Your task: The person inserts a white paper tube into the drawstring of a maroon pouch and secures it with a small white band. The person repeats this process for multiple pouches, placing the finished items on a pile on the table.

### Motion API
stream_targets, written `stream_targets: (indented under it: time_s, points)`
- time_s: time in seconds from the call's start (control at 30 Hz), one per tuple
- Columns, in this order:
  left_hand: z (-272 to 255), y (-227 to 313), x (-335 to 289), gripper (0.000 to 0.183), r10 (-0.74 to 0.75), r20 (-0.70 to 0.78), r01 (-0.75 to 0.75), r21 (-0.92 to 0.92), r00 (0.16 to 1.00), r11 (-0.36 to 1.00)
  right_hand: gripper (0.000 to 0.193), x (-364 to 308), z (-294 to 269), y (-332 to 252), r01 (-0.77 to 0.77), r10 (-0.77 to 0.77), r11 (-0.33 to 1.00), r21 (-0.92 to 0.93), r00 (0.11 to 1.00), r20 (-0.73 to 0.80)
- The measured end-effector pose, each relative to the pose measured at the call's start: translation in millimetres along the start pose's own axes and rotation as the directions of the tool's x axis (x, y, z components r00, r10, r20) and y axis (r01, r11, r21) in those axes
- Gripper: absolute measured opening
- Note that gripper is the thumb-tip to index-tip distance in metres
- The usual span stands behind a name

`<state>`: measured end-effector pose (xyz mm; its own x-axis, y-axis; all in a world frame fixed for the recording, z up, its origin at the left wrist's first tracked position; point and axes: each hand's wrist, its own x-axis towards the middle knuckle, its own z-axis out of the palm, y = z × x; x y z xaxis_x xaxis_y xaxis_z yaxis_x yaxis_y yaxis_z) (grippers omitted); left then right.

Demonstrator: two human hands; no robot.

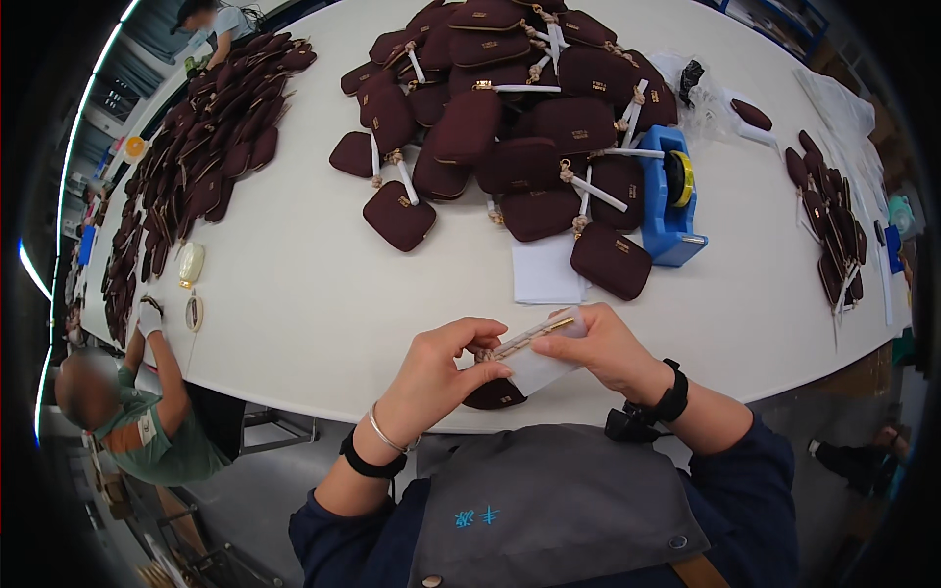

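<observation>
A braided beige strap (518, 341) with a gold-coloured metal end stretches between my two hands at the table's near edge. My left hand (446, 363) is closed on its knotted end, just above a dark maroon zip pouch (495, 394) that is partly hidden under my fingers. In my right hand (613, 351) the thumb presses the strap's gold end against a thin white sheet (542, 370), which lies behind and under the strap. A stack of white paper sheets (545, 274) rests just beyond my hands.
Past the sheets rises a heap of maroon pouches (520, 162), many with white-wrapped straps. A blue tape dispenser (671, 216) stands at its right. Smaller pouch piles lie right (831, 220) and left (211, 147). A co-worker (147, 412) sits at left; another person is at the far left.
</observation>
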<state>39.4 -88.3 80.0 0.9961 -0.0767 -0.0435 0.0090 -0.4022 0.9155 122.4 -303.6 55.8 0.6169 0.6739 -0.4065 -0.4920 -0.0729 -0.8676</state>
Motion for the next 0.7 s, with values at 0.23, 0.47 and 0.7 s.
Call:
stream_targets:
  time_s: [0.23,0.47,0.7]
  points:
    - [3.8,1.9,4.6,0.025,-0.101,0.053,0.106,-0.094,0.993,0.990,0.025,-2.6,-4.7,-2.5,0.022,-0.021,0.994,-0.106,1.000,0.014]
    - [10.4,0.7,6.4,0.022,-0.128,0.001,0.128,-0.059,0.992,0.990,0.025,-3.1,-4.9,-2.1,0.080,-0.081,0.993,-0.086,0.997,-0.005]
    - [11.5,2.0,10.4,0.018,-0.101,0.015,0.101,-0.045,0.995,0.994,0.021,-2.3,-6.8,0.4,0.152,-0.156,0.971,-0.183,0.988,-0.004]
